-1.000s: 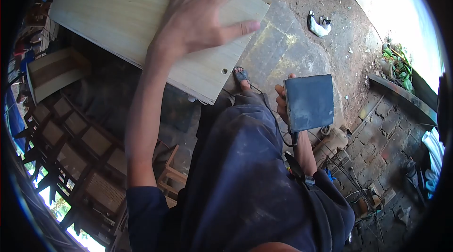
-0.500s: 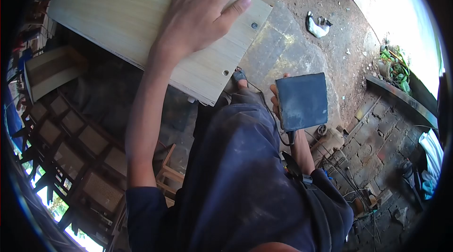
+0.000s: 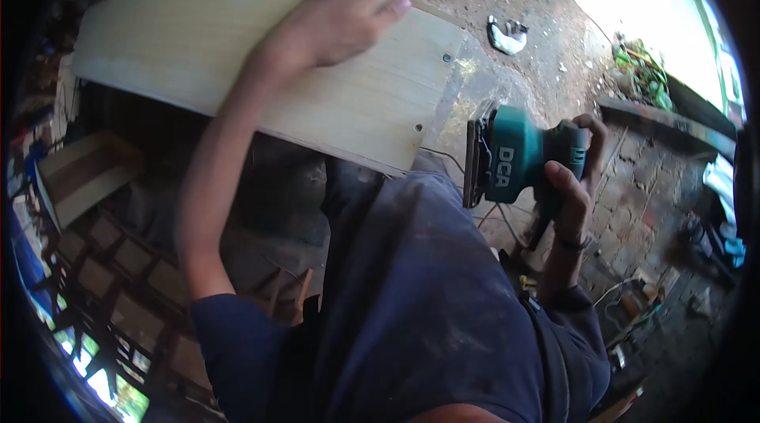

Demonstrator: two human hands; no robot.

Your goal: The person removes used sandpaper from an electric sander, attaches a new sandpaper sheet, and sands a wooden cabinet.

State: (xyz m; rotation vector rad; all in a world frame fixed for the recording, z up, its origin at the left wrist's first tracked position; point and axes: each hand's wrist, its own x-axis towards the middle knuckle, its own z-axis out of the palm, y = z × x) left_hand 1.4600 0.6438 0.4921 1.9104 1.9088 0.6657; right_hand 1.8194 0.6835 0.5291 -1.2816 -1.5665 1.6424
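My right hand (image 3: 576, 178) is wrapped round a green electric sander (image 3: 514, 155) marked DCA. The sander is held up on its side, apart from the wood, with its flat dark sanding pad (image 3: 475, 155) facing left. A pale wooden panel (image 3: 198, 43) with a curved far edge stretches across the upper left. It has two round holes near its right end. Over the panel's far right part is my left hand (image 3: 344, 19), fingers stretched out and holding nothing. Whether it presses on the surface is hard to tell.
A cat (image 3: 507, 35) lies on the dirt floor beyond the panel. Stacked wooden frames (image 3: 134, 304) and a box-like drawer (image 3: 91, 170) are at the left. Plants (image 3: 643, 75) grow by a bright wall at right. Cords hang below the sander.
The sander has turned from showing its flat dark pad to showing its green side, and swung slightly right. My left hand has stayed over the panel. The whole view has shifted somewhat.
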